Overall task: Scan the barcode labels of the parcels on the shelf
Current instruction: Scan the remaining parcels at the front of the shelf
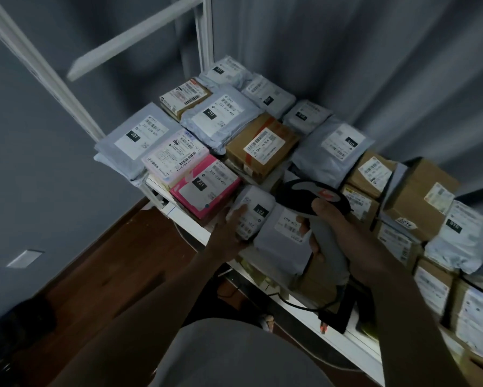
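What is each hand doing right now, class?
Left hand: grips the small grey parcel at the shelf's front edge.
Right hand: closed round the barcode scanner handle.

Parcels (262, 152) crowd the shelf (304, 311); gaps between seem slight.
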